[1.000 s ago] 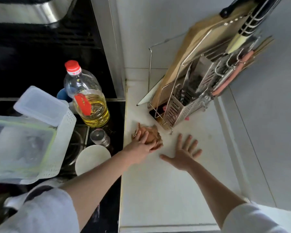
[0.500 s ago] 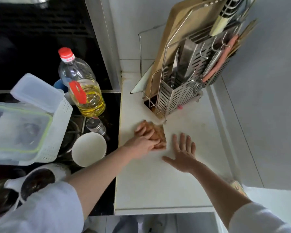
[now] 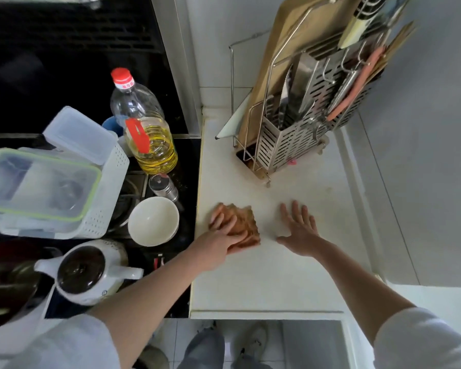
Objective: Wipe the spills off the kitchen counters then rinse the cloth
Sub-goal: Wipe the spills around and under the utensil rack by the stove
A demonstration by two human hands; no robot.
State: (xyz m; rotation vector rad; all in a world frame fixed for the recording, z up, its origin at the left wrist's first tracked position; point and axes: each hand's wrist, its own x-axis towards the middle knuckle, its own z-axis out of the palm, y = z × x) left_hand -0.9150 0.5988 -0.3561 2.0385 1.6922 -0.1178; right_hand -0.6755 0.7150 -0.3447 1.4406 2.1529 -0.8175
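Observation:
An orange-brown cloth (image 3: 248,227) lies flat on the white counter (image 3: 272,278), close to the counter's left edge. My left hand (image 3: 218,241) presses down on the cloth with fingers spread over its left half. My right hand (image 3: 300,230) rests palm down on the bare counter just right of the cloth, fingers apart, holding nothing. No clear spill shows on the counter.
A steel utensil rack (image 3: 301,123) with knives and a wooden cutting board (image 3: 298,35) stands at the back of the counter. On the black stove to the left are an oil bottle (image 3: 144,129), a shaker (image 3: 164,187), a white bowl (image 3: 153,221), a pot (image 3: 85,272) and plastic containers (image 3: 45,177).
My left hand has dragged the cloth back along the counter, away from the rack toward the front edge. My right hand stayed beside it, fingers drawn a little closer together.

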